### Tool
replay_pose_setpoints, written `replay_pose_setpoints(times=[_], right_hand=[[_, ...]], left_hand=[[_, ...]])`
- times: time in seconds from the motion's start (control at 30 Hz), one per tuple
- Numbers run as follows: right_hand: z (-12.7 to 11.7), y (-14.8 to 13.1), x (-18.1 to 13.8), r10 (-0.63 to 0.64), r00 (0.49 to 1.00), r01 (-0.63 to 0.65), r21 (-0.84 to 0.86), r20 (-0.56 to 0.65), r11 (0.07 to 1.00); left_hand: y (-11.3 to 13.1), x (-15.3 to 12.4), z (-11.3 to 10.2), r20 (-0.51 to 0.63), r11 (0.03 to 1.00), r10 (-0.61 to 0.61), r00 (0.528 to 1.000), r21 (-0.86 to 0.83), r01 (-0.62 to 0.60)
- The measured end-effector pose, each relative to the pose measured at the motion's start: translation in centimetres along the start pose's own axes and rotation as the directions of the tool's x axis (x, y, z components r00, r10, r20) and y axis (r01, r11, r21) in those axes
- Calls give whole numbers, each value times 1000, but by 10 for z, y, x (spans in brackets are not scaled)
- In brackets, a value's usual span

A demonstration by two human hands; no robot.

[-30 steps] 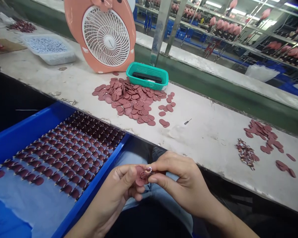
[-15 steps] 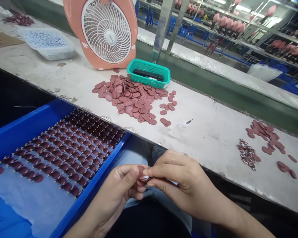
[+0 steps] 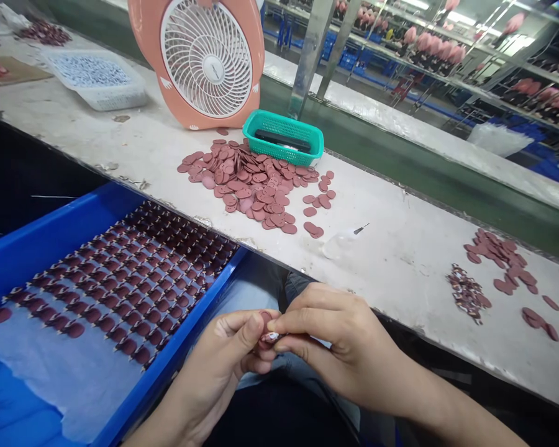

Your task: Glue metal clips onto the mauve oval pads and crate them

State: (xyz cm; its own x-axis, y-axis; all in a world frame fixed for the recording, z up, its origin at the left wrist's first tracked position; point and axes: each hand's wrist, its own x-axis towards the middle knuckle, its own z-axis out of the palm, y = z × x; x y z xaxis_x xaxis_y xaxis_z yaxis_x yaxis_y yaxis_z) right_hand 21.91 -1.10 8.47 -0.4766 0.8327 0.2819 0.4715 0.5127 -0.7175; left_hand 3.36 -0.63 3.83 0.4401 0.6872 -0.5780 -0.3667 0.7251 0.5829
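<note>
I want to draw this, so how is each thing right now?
left hand: pinching the small red piece
right hand: pinching the same piece
blue tray: partly filled with rows of pieces
disc pile: loose on the bench
green basket: upright, dark object inside
fan: upright, spinning unclear

Both hands are down low in front of me, meeting in the middle. My left hand (image 3: 223,360) comes up from below, thumb on top, pressed against curled fingers in a pinch. My right hand (image 3: 340,338) reaches in from the right, back facing up, thumb and index tips pinched tight, touching the left's fingertips. Both forearms are bare.
</note>
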Motion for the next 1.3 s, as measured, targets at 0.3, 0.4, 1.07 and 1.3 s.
replay_pose_setpoints(times=[0.3, 0.4, 1.07, 1.3], right_hand=[[3, 1, 3, -15, 1000, 15, 8, 4, 1000], [4, 1, 4, -16, 1000, 16, 0, 4, 1000], [4, 2, 11, -50, 999, 50, 1, 10, 999], [-1, -2, 15, -23, 994, 25, -22, 109, 999]], left_hand=[[-3, 2, -6, 17, 1000, 6, 1000, 18, -6], [-3, 2, -7, 21, 1000, 4, 1000, 10, -5], [-2, 1, -8, 11, 1000, 19, 1000, -22, -19], [-2, 4, -13, 51, 999, 6, 999, -43, -4]])
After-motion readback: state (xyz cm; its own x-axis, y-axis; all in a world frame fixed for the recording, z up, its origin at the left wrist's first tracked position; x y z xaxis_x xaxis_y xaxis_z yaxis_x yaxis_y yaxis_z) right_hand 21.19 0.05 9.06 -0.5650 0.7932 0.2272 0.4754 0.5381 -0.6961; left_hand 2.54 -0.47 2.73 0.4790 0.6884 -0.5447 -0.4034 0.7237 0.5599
